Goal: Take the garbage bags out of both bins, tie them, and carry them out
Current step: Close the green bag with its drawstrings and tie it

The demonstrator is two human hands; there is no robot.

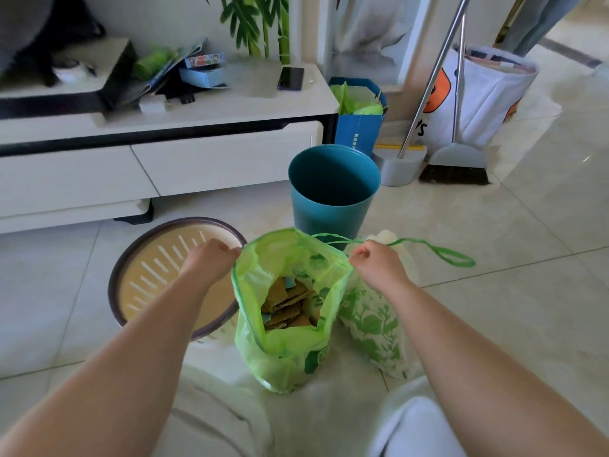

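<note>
On the floor (494, 308) before the empty teal plastic bin (329, 212), the translucent green garbage bag (283, 354) stands open and untied, left hand (211, 258) pinching its rim, right hand (375, 262) gripping its drawstring (441, 252), the white leaf-printed bag (375, 324) beside it; tying and carrying remain.

A low white cabinet (197, 166) stands on a pale tiled floor (494, 225). On the cabinet top, near its right end, a dark phone (290, 78) lies flat. Left of the phone, also on the top, are blue boxes (204, 74). Bamboo stalks (263, 24) rise behind the cabinet. Just beside the cabinet's right end stands a blue paper bag (359, 133). Further right are a dustpan (400, 166), a broom (456, 169) and a white tote bag (484, 94).
</note>
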